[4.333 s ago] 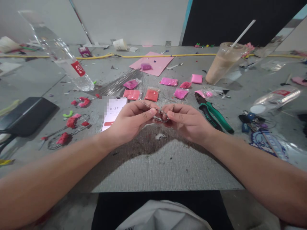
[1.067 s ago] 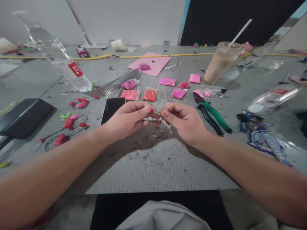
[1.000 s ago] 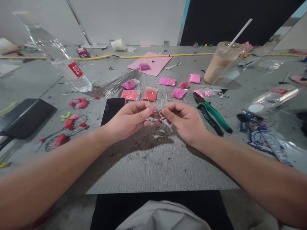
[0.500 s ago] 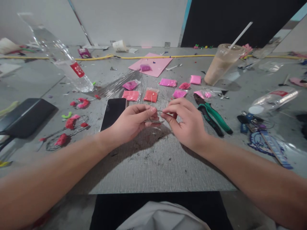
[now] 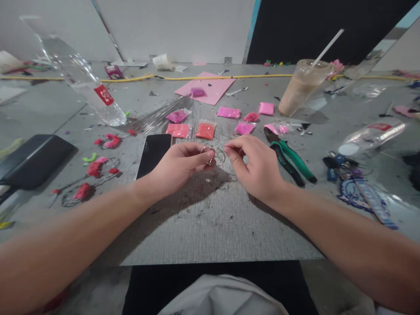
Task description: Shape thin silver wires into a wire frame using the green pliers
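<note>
Between my two hands is a piece of thin bent wire (image 5: 219, 155) with looped ends. My left hand (image 5: 182, 165) pinches it between thumb and fingers. Thumb and forefinger of my right hand (image 5: 254, 161) are pressed together at the wire's right side; whether they grip its end is too small to tell. A black phone (image 5: 154, 153) lies beside my left hand. Pliers with green and black handles (image 5: 297, 162) rest right of my right hand. Just beyond my hands are an orange packet (image 5: 205, 130) and several pink packets (image 5: 229, 112).
At the left stand a tilted-looking bottle (image 5: 95, 94) and wire pieces with red clay (image 5: 95, 169). A drink cup with a straw (image 5: 300, 87), a lying bottle (image 5: 370, 136) and keys (image 5: 344, 164) are on the right. Loose wires (image 5: 160, 116) lie beyond the phone.
My right fingers have moved slightly right, away from my left hand. The wire loops between the hands now show more openly, and my left fingers are more curled.
</note>
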`<state>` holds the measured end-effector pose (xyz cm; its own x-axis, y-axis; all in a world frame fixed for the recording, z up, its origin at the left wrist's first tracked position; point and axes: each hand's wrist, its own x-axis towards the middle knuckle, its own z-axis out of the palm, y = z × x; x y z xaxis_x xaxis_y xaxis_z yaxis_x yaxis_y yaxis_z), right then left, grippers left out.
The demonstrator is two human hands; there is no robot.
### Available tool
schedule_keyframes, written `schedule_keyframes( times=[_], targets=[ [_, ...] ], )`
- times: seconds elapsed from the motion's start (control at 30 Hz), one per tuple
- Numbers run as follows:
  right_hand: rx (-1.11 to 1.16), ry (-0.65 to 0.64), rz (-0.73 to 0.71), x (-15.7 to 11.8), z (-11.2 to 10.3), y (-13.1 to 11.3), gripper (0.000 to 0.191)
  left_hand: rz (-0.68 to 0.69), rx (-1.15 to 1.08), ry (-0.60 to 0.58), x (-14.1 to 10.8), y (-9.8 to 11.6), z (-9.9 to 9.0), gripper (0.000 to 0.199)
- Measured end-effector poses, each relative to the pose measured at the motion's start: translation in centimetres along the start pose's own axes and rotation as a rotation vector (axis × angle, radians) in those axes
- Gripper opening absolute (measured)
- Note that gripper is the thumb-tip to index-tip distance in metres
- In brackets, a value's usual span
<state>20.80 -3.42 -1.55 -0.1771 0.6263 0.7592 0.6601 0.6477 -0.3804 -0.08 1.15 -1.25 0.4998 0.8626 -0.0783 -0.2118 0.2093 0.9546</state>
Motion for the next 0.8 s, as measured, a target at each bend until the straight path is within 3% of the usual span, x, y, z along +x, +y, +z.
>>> schedule_keyframes(
  times=[0.2, 0.47, 0.8],
  targets=[
    [0.112, 0.067, 0.083, 0.2, -0.9, -1.1, 0.012, 0.006, 0.090, 0.106, 0.2, 0.2, -0.4, 0.021],
    [0.158, -0.022, 0.139, -0.2, -0.1, -1.1, 0.014, 0.033, 0.163, 0.116, 0.1, 0.0, -0.3, 0.021],
    [0.100, 0.042, 0.153, -0.2, -0.1, -1.2, 0.017, 0.043, 0.160, 0.143, 0.2, 0.0, -0.5, 0.020]
  ],
)
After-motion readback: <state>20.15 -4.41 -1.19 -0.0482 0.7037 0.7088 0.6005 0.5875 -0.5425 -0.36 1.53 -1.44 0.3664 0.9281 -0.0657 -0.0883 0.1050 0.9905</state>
